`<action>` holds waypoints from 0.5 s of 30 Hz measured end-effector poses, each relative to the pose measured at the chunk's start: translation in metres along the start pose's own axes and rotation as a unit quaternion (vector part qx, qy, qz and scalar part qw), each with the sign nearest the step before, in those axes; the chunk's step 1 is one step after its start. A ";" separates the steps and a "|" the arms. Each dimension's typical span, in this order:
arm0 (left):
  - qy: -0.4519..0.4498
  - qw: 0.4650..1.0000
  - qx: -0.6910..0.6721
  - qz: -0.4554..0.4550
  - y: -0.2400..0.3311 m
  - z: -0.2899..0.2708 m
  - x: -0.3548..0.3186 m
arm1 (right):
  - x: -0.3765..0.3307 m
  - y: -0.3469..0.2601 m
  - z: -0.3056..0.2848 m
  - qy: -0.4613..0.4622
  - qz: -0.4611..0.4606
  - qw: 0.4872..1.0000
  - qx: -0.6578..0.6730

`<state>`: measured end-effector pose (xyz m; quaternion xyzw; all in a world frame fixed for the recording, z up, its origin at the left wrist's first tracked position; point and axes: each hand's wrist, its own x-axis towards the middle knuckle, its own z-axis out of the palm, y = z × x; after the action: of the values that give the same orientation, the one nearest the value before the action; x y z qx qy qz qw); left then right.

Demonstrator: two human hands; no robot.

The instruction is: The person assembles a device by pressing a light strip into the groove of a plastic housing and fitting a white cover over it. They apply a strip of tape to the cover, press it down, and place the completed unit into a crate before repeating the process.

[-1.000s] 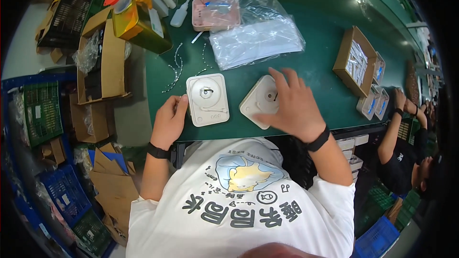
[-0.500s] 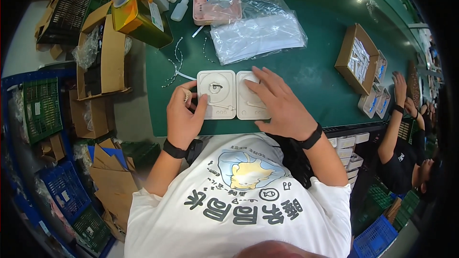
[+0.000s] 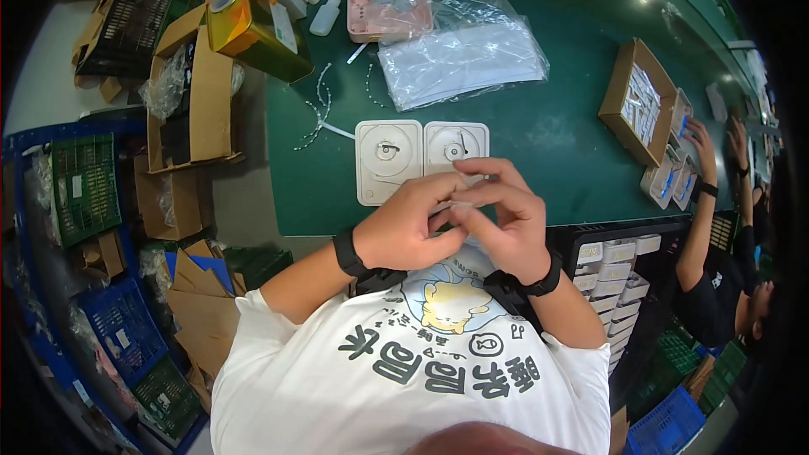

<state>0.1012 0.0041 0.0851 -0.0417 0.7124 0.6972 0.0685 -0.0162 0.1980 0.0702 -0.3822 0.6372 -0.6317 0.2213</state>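
Observation:
Two white casings shaped like small record players lie side by side on the green table, the left casing (image 3: 367,170) and the right casing (image 3: 479,136) touching or nearly so. Each has a round recess with a small dark part at its centre. My left hand (image 3: 409,226) and my right hand (image 3: 516,221) meet just in front of them, covering their near ends. The fingers of both are bent and pinched together at the tips. Something small and pale seems to be between them, too small to name. A white strip (image 3: 337,130) touches the left casing's left side.
Beaded strings (image 3: 320,101) lie left of the casings. Beyond are a pink case (image 3: 362,24), a squeeze bottle (image 3: 325,17) and a clear plastic bag (image 3: 463,76). A tin can (image 3: 261,42) stands at left, a cardboard tray (image 3: 619,105) at right. A co-worker's arm (image 3: 701,219) reaches in there.
My left hand has left the left casing's edge and moved right. My right hand has come off the right casing, uncovering its recess. Both now meet at the fingertips.

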 end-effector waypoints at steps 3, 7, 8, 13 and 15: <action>0.214 0.945 0.200 0.146 -0.004 -0.031 -0.001 | 0.003 -0.002 -0.004 0.082 0.062 0.990 0.101; 0.474 0.822 0.313 0.032 -0.044 -0.086 -0.016 | 0.003 0.016 -0.025 0.146 0.136 0.967 0.158; 0.507 0.790 0.344 -0.008 -0.050 -0.092 -0.019 | 0.002 0.019 -0.028 0.157 0.159 0.961 0.161; 0.431 0.821 0.373 -0.038 -0.066 -0.109 -0.022 | 0.005 0.028 -0.028 0.126 0.121 0.981 0.089; 0.464 0.810 0.358 -0.023 -0.044 -0.114 -0.024 | 0.001 0.030 -0.027 0.111 0.123 0.984 0.071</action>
<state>0.1268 -0.1120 0.0475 -0.3494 0.8572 0.2893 -0.2437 -0.0441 0.2114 0.0438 -0.2114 0.6532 -0.6820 0.2519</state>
